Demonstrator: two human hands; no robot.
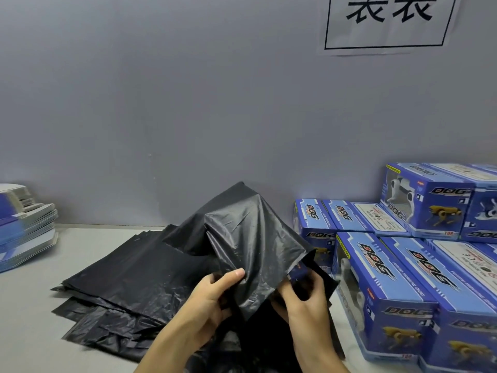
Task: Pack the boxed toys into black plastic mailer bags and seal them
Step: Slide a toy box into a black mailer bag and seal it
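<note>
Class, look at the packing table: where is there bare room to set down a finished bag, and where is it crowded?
Bare table lies at the near left, between the flat card stack and the spread black mailer bags. The right side is crowded with blue toy boxes; both hands, left hand and right hand, fill the middle.

left hand [212,300]: thumb up, fingers pinching | right hand [304,300]: fingers curled, gripping

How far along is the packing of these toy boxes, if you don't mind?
No sealed parcel is in view. In hand: the left hand and right hand grip a black bag draped over a box, its blue corner still exposed. Left: sealing it, then the boxed toys on the right, with the spare bags lying flat.
</note>
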